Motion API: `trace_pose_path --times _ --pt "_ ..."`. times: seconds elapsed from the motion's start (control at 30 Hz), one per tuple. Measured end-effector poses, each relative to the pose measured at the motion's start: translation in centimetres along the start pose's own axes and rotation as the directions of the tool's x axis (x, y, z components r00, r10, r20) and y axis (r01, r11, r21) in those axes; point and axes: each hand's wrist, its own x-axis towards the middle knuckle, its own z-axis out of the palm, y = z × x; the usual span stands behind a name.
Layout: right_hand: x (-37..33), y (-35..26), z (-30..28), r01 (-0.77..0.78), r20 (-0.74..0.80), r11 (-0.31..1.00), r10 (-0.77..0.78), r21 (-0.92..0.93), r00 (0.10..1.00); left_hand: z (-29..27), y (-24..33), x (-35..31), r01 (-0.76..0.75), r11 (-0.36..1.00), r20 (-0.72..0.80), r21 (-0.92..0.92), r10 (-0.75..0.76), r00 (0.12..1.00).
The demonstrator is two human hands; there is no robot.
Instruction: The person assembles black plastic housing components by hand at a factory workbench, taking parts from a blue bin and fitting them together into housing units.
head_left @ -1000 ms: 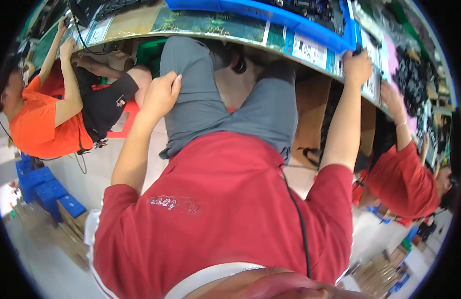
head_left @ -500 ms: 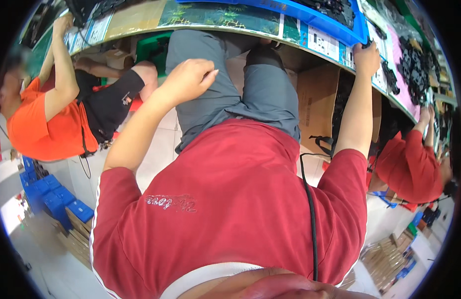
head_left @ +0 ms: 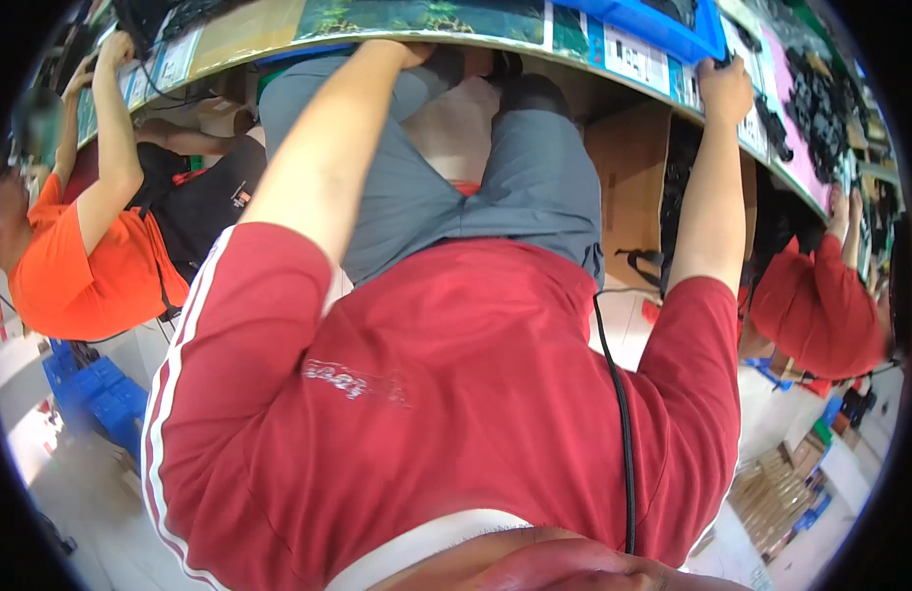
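Observation:
My right hand (head_left: pixel 727 91) is closed at the bench's front edge, just below the blue bin (head_left: pixel 710 44). A small black part (head_left: pixel 724 62) sticks out at its fingertips; its exact kind is too small to make out. My left arm stretches forward over my thigh. The left hand (head_left: pixel 413 54) is at the front edge of the bench (head_left: pixel 377 30), its fingers mostly hidden, so what they hold, if anything, does not show. Black moulded parts (head_left: pixel 771 143) lie on the bench to the right of my right hand.
A heap of black parts (head_left: pixel 818 128) lies on a pink sheet farther right. Under the bench stands a cardboard box (head_left: pixel 628 182). A person in orange (head_left: pixel 82 266) sits at left, another in red (head_left: pixel 820 305) at right. A black cord (head_left: pixel 614 394) hangs down my front.
My left hand has moved forward from above my thigh to the bench edge. My legs have spread a little. My right hand stays nearly in place with the black part.

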Motion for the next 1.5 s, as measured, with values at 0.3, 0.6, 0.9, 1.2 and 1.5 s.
trace_pose_path --times 0.3,0.6,0.9,1.2,1.5 --pt "1.1 -1.5 -0.2 -0.021 0.054 1.000 0.021 -0.001 0.998 -2.1 -1.2 -3.1 0.368 0.919 0.299 -0.139 -0.315 0.901" --pt "0.2 2.4 1.9 -0.048 -0.021 0.998 0.047 -0.028 0.999 -7.8 9.6 -4.9 0.089 0.994 0.463 0.069 -0.111 0.880" --pt "0.3 -0.6 0.4 0.021 -0.063 0.997 -0.016 0.070 0.998 1.2 10.9 3.5 -0.103 0.895 0.251 -0.433 0.230 0.940" --pt "0.0 3.1 1.2 -0.015 -0.086 0.997 0.021 0.072 0.996 -6.2 20.0 -1.4 -0.105 0.970 0.461 -0.219 0.198 0.865" --pt "-0.5 3.0 1.4 0.111 -0.140 0.965 -0.079 0.237 0.987 -2.5 19.7 3.3 -0.046 0.908 0.494 -0.416 0.268 0.827"
